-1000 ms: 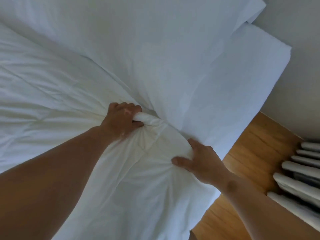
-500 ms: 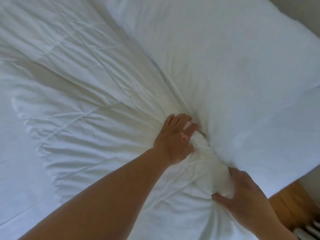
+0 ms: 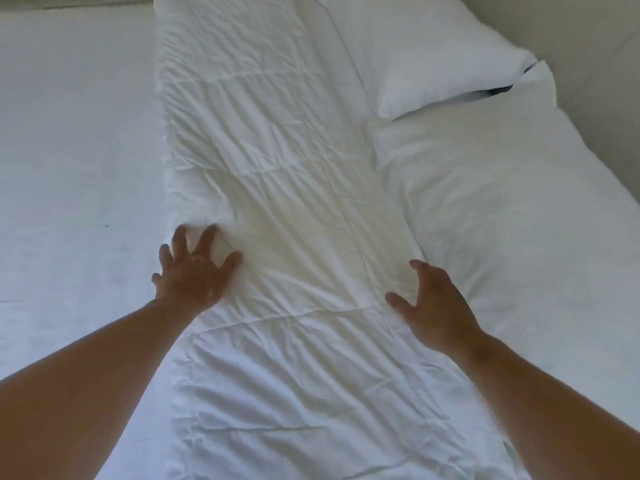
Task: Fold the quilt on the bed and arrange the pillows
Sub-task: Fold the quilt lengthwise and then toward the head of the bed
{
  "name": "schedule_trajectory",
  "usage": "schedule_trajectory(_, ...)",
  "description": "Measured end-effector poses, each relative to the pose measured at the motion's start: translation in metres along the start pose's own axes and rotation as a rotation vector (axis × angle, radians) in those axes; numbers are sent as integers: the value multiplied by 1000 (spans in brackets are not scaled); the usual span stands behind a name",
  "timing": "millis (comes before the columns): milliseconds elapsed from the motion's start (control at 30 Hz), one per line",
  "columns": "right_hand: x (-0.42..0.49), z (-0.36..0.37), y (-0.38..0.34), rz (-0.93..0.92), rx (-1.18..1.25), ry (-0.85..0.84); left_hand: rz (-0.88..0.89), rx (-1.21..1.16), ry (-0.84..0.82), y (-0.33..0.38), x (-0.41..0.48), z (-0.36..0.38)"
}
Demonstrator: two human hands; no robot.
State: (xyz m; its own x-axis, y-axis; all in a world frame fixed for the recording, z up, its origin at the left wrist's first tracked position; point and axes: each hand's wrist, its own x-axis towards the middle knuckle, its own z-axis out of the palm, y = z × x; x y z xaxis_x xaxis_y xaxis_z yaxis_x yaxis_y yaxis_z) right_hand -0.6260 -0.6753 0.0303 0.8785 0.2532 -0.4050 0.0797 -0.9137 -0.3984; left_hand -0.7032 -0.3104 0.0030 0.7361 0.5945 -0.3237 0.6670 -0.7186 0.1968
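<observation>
Both fists have let go: your left hand point(image 3: 194, 271) and right hand point(image 3: 433, 299) now rest splayed, fingers released, on the quilt point(image 3: 294, 202), a long folded strip beside the pillows point(image 3: 485, 202); next fold likely.

We lose the quilt point(image 3: 294, 237) past the bottom edge, and both forearms run out of the picture. The near pillow point(image 3: 502, 209) is cut at the right edge, the far pillow point(image 3: 408, 46) at the top.
</observation>
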Motion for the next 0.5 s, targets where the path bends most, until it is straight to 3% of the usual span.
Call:
schedule_trajectory(100,88,-16,-31,9,42,-46,-204,-205,-10,4,30,6)
schedule_trajectory(300,191,11,-62,111,234,12,-345,-189,23,-4,42,62)
schedule_trajectory(433,199,41,-57,16,270,78,-334,-220,9,-15,46,48)
schedule_trajectory(500,207,24,-42,-31,210,161,-297,-295,85,-18,42,32)
